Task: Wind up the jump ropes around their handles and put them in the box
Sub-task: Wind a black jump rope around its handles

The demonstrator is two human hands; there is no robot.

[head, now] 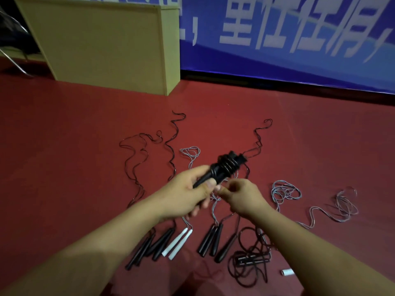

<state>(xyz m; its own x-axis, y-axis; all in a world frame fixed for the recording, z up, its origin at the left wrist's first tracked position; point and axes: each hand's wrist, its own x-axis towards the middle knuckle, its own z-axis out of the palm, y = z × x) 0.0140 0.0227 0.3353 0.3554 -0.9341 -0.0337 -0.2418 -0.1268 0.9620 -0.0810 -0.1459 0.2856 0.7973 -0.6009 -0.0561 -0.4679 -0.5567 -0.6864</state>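
Note:
My left hand (188, 193) grips a pair of black jump-rope handles (222, 169) held together, with several turns of thin black rope wound around their upper part. My right hand (239, 194) is just to the right of them, fingers curled, pinching the thin rope near the handles. The loose end of that rope (259, 135) trails away across the red floor. Below my hands lie more ropes: black handles (210, 239), a white pair of handles (178, 240) and another black set (149, 246). No box shows clearly.
A yellow wooden panel (106, 43) stands at the back left, beside a blue banner (299, 39) along the wall. Grey rope coils (285, 192) and a tangled dark rope (250, 261) lie at the right, with a small white cylinder (287, 272). A metal chair leg (15, 63) is far left.

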